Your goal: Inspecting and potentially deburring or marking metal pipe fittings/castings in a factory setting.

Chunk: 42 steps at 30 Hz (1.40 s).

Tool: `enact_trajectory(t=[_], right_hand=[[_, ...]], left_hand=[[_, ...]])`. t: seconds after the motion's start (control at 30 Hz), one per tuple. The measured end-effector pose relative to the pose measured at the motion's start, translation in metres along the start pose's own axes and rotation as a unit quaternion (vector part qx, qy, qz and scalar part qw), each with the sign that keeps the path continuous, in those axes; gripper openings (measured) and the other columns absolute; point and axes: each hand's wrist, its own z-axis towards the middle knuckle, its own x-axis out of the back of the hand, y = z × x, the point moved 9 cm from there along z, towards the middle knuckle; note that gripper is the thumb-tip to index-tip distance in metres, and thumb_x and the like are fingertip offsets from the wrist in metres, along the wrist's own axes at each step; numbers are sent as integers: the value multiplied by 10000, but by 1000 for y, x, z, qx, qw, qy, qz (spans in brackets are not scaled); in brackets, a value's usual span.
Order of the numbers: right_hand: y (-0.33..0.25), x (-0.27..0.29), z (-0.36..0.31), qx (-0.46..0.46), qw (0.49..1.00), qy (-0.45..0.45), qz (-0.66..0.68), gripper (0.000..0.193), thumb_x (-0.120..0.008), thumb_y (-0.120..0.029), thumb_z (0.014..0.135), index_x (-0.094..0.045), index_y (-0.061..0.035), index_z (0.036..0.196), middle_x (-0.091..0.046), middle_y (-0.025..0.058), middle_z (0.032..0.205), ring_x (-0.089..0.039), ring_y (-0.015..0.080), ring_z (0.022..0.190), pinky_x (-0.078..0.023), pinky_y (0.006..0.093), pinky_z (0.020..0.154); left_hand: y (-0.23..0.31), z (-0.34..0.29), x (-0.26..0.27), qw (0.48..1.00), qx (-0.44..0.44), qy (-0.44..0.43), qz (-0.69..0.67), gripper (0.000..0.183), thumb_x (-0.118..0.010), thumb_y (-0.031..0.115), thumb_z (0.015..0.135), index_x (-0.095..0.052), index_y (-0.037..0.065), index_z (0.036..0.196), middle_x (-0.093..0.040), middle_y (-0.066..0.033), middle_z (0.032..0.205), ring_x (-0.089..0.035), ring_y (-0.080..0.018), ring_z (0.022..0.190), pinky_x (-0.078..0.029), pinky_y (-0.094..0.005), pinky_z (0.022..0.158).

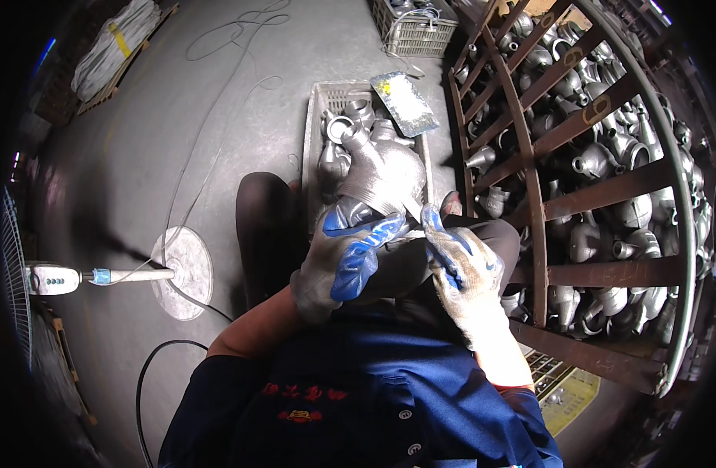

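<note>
A bulbous silver-grey metal pipe casting [397,170], with a narrow neck and a wide threaded rim, is in front of me above a crate. My left hand [338,261], in a white glove with blue coating, is closed around its near, threaded end. My right hand [466,269], gloved alike, pinches a slim flat pale tool [412,207] at the casting's near right side. The tool's exact kind and its tip cannot be made out in the glare. Under the casting, the pale plastic crate [310,148] holds several similar castings [359,111].
A silvery flat packet [405,104] lies over the crate's far right corner. On the right stands a rusty metal cage [533,183] full of castings. A second crate [424,37] is at the back. To the left are a fan's round base [188,285] and loose cables [206,140].
</note>
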Motion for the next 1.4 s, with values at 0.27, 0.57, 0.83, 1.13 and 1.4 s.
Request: enact_trajectory(t=[0.27,0.57,0.83,1.13,1.4], right_hand=[[3,5,9,-44,992,-37,116,283,-650,-23,730,-647,-50,1012,-640,130,887,-631,307,791,-518,364,702],[-1,12,13,-6,994,43,96,305,-668,-7,747,-638,-10,1051,-663,146,943,-646,280,764,-521,337,687],[-2,11,8,69,995,68,0,515,-639,-7,594,-649,-104,1100,-639,119,998,-619,301,859,-487,405,763],[10,17,8,-47,987,54,146,333,-625,61,735,-658,-31,1053,-610,118,876,-618,252,757,-501,311,650],[1,6,4,-10,992,34,124,316,-648,38,735,-636,-3,1048,-645,131,884,-616,250,722,-500,329,624]], left_hand=[[-2,2,-2,996,-5,-26,-84,215,-593,43,884,-595,-20,1090,-649,-47,917,-609,-51,709,-480,-170,548],[0,-2,-6,998,18,-22,-59,243,-582,60,885,-574,-26,1112,-617,-34,761,-579,-59,554,-454,-180,451],[-15,-4,13,994,4,14,-111,196,-564,76,893,-586,-36,1053,-594,-36,685,-567,-77,516,-446,-193,427],[-20,2,8,989,17,-74,-129,339,-566,17,869,-496,-42,1196,-615,-88,1004,-623,-109,833,-521,-213,700],[-15,1,5,998,-5,-29,-57,232,-590,36,881,-581,-18,1107,-643,-51,893,-602,-48,621,-473,-163,495]])
